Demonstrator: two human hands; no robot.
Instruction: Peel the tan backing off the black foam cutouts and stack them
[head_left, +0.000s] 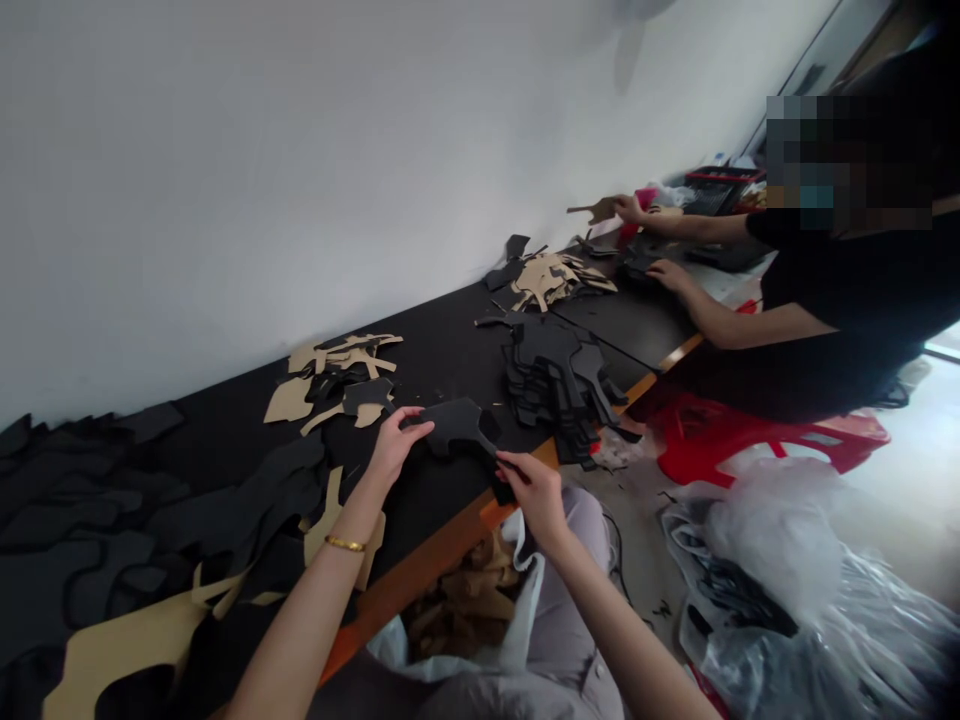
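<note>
Between my two hands is a black die-cut foam piece (454, 420), raised a little over the dark table near its front edge. My left hand (399, 437) pinches its left end between thumb and fingers. At the piece's lower right end, my right hand (531, 487) has its fingertips closed on it. To the right lies a stack of similar black cut pieces (551, 365). Just beyond my left hand are tan backing sheets (345, 355) mixed with black scraps. A tan cut sheet (330, 535) lies under my left forearm.
Many black foam pieces (75, 520) cover the table's left side, with a large tan sheet (127, 650). A bag of tan scraps (465, 600) hangs at my lap. At right, a co-worker (847, 260) handles pieces beside a red stool (765, 435) and plastic bags (795, 530).
</note>
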